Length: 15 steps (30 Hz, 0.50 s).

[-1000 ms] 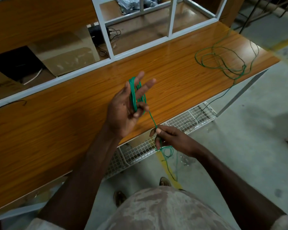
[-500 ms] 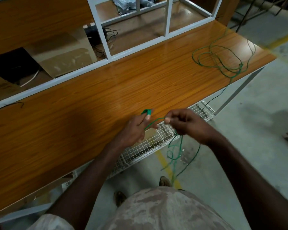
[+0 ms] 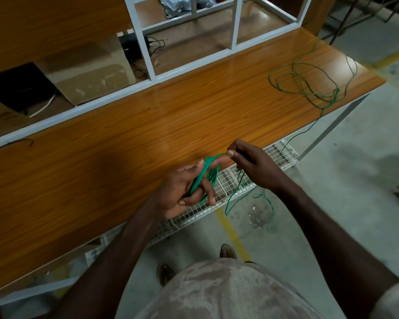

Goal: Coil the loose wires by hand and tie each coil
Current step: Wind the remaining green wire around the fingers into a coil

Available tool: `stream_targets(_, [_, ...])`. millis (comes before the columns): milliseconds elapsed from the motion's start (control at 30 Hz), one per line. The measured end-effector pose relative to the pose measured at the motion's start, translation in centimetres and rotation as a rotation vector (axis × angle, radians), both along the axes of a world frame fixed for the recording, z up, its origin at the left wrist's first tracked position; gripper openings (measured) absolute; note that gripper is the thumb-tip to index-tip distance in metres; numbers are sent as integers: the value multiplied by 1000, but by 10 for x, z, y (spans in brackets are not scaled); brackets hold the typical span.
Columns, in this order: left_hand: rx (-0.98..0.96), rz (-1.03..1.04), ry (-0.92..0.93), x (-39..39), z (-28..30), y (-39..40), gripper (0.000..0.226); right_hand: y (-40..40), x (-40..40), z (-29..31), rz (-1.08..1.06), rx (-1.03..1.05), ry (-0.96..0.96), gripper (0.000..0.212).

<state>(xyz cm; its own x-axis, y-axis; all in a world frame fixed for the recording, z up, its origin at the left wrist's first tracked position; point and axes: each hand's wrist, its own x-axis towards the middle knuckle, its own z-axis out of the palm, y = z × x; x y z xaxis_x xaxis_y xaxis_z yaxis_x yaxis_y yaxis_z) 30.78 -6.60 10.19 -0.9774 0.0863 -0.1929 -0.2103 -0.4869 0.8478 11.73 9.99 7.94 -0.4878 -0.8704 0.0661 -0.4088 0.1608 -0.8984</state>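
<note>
A small coil of green wire (image 3: 203, 178) is looped around the fingers of my left hand (image 3: 184, 189), which holds it over the front edge of the wooden table (image 3: 101, 171). My right hand (image 3: 251, 164) pinches the free run of the same wire just past my left fingertips. The wire's loose tail (image 3: 235, 199) hangs below my hands toward the floor. A second green wire (image 3: 309, 84) lies in a loose tangle at the table's far right, with one strand dropping off the edge.
A white wire-mesh shelf (image 3: 274, 155) sits under the table's front edge. A white metal frame (image 3: 148, 56) runs along the table's back, with cardboard boxes (image 3: 88, 81) behind it. Concrete floor with a yellow line (image 3: 233, 233) lies to the right; my shoes show below.
My left hand came down from its raised pose to the table edge and spread its fingers through the coil. My right hand rose and now pinches the wire beside the left fingertips.
</note>
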Motion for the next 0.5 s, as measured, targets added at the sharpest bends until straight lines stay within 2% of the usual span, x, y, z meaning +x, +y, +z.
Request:
stream_targets(67, [101, 24, 22, 1, 9, -2, 54, 2, 1, -5, 56, 29, -58, 25])
stream_targets(167, [153, 66, 46, 1, 16, -7, 54, 7, 1, -17, 188, 133, -170, 5])
stream_targets(233, [158, 86, 55, 0, 16, -12, 54, 14, -3, -30, 215, 213, -267, 19])
stream_targets(300, [174, 110, 61, 0, 16, -16, 55, 20, -7, -40, 220, 282, -275, 33])
stream_targets(367, [182, 130, 68, -1, 17, -18, 56, 25, -9, -47, 198, 346, -230, 34])
stream_targets(500, [195, 161, 75, 0, 19, -21, 56, 33, -17, -67, 27, 402, -207, 25])
